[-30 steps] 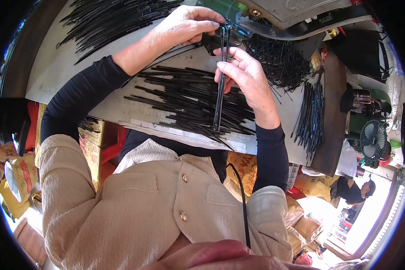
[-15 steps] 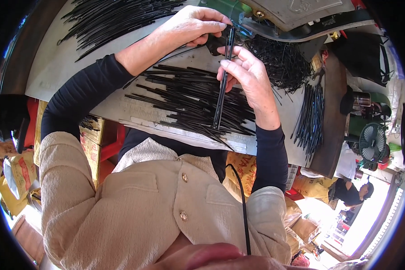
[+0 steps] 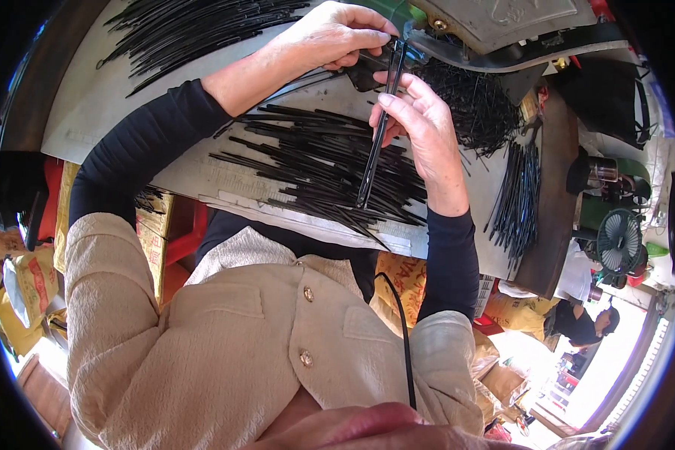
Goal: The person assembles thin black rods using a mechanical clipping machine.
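A long, narrow black strip, doubled into two lengths side by side, runs down from the machine over the worktable. Its upper end is pinched by my left hand, thumb against fingers, close to the machine's lower part. Lower down, my right hand grips the same strip between thumb and fingers. The strip's bottom end hangs over a loose pile of black strips lying on the table between my forearms. What exactly the upper end touches at the machine is too dark to make out.
The machine takes up the far right. Beside it lies a tangled heap of thin black pieces. More strips lie at the far left, and a bundle at the right. A green fan and another person are beyond the table.
Both hands have shifted slightly away from me and to the right, toward the machine, carrying the strip along. Their grips look the same.
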A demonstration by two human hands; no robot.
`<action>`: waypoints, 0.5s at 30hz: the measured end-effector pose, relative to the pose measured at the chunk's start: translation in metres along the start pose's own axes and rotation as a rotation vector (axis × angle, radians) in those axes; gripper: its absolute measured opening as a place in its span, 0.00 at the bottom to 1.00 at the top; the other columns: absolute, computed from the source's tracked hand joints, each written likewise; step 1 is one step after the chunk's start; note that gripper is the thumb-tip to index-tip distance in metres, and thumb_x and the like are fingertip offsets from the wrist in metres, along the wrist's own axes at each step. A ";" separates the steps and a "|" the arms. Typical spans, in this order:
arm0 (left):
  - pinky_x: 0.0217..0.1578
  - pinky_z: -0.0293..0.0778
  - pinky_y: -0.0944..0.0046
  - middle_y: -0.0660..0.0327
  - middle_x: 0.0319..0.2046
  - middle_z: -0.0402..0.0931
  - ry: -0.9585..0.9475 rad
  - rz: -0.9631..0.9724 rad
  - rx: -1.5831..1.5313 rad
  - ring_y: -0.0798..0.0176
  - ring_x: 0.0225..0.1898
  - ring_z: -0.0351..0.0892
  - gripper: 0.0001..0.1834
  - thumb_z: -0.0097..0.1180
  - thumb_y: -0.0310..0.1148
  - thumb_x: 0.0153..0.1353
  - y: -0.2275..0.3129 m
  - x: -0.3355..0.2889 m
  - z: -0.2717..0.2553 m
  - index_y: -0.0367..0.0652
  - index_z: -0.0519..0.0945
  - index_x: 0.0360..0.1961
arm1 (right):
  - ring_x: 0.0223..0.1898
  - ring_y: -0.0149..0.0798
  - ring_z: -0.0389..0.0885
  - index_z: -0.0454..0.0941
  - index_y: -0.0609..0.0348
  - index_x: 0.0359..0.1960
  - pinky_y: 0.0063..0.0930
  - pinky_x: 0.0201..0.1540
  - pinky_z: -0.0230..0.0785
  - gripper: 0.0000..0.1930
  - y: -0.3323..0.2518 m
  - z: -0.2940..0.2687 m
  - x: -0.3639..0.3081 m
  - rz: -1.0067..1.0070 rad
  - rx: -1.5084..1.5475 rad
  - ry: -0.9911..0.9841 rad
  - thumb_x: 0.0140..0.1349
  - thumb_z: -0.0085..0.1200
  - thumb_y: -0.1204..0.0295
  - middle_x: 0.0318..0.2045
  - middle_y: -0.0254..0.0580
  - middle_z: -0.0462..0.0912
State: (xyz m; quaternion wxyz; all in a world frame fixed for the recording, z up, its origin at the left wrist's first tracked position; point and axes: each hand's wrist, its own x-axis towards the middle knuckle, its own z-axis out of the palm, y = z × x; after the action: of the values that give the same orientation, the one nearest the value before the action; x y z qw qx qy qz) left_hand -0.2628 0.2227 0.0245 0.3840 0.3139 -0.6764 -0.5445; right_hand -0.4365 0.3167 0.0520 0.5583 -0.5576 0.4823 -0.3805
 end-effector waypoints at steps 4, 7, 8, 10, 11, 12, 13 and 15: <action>0.12 0.55 0.80 0.66 0.27 0.71 -0.005 0.004 0.022 0.81 0.15 0.60 0.16 0.52 0.36 0.63 -0.002 0.002 0.003 0.42 0.76 0.49 | 0.21 0.25 0.75 0.68 0.65 0.51 0.14 0.22 0.67 0.20 0.003 -0.001 0.001 0.012 0.005 0.003 0.60 0.50 0.66 0.23 0.38 0.78; 0.12 0.54 0.80 0.66 0.27 0.72 -0.001 0.020 0.013 0.81 0.15 0.60 0.16 0.52 0.36 0.63 -0.002 0.002 0.004 0.42 0.76 0.49 | 0.21 0.25 0.75 0.68 0.65 0.51 0.14 0.22 0.67 0.20 0.005 0.000 0.001 0.018 0.013 0.010 0.60 0.50 0.67 0.23 0.38 0.78; 0.12 0.54 0.80 0.66 0.27 0.72 0.004 0.008 0.019 0.81 0.15 0.60 0.16 0.52 0.35 0.62 0.000 0.001 0.004 0.42 0.76 0.49 | 0.21 0.25 0.76 0.68 0.65 0.51 0.14 0.22 0.68 0.19 0.006 0.000 0.001 0.020 0.022 0.015 0.60 0.50 0.67 0.24 0.38 0.78; 0.12 0.54 0.80 0.66 0.27 0.72 0.009 -0.003 0.024 0.81 0.15 0.60 0.16 0.52 0.35 0.62 0.000 0.001 0.004 0.42 0.76 0.50 | 0.22 0.25 0.76 0.68 0.65 0.50 0.14 0.22 0.68 0.19 0.007 0.002 0.002 0.023 0.030 0.023 0.60 0.50 0.68 0.24 0.39 0.78; 0.12 0.54 0.80 0.66 0.27 0.72 0.004 -0.002 0.024 0.81 0.15 0.60 0.16 0.52 0.35 0.62 -0.001 0.002 0.004 0.42 0.76 0.50 | 0.22 0.25 0.75 0.68 0.65 0.49 0.15 0.23 0.69 0.17 0.007 0.004 0.002 0.020 0.039 0.026 0.60 0.50 0.69 0.24 0.40 0.78; 0.12 0.54 0.80 0.66 0.27 0.72 0.000 -0.001 0.025 0.81 0.15 0.60 0.16 0.52 0.35 0.62 -0.002 0.002 0.003 0.42 0.76 0.50 | 0.22 0.26 0.75 0.69 0.65 0.47 0.16 0.24 0.69 0.16 0.007 0.005 0.002 0.017 0.048 0.029 0.60 0.49 0.69 0.25 0.41 0.78; 0.12 0.54 0.80 0.66 0.27 0.72 0.000 0.001 0.024 0.81 0.15 0.60 0.16 0.52 0.35 0.62 -0.003 0.002 0.003 0.42 0.76 0.50 | 0.22 0.26 0.75 0.69 0.65 0.47 0.16 0.24 0.69 0.16 0.007 0.006 0.002 0.017 0.047 0.029 0.60 0.49 0.69 0.25 0.41 0.78; 0.12 0.54 0.81 0.66 0.26 0.72 0.011 0.022 0.094 0.81 0.15 0.61 0.16 0.52 0.35 0.63 -0.004 0.002 0.002 0.43 0.76 0.50 | 0.22 0.26 0.75 0.69 0.65 0.47 0.16 0.23 0.70 0.16 0.007 0.008 0.003 0.006 0.086 0.035 0.60 0.49 0.69 0.25 0.42 0.78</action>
State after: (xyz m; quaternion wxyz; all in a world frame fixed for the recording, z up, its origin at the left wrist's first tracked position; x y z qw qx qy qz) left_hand -0.2653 0.2210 0.0204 0.3786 0.3271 -0.7025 -0.5062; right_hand -0.4294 0.3163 0.0436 0.5745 -0.5248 0.4767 -0.4090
